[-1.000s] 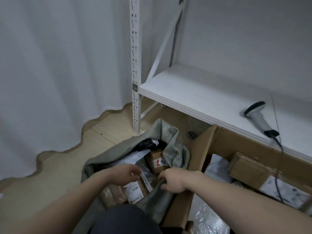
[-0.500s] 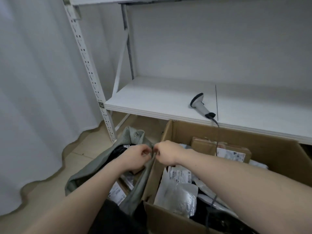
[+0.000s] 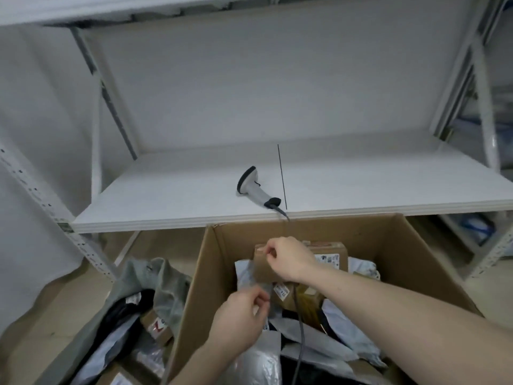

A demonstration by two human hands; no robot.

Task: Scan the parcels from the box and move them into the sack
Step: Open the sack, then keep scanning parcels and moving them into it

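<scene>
Center frame, in the box [image 3: 227, 262], both hands pinch parcels: right hand [image 3: 288, 258] a brown parcel [image 3: 331, 252], left hand [image 3: 241, 315] a grey bag [image 3: 256, 276].

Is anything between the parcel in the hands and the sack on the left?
The cardboard box's left wall stands between them: the grey parcel, pinched by the left hand and right hand, is inside the box, and the sack lies just beyond that wall. The scanner cable hangs beside the parcel. Nothing else visible blocks.
</scene>
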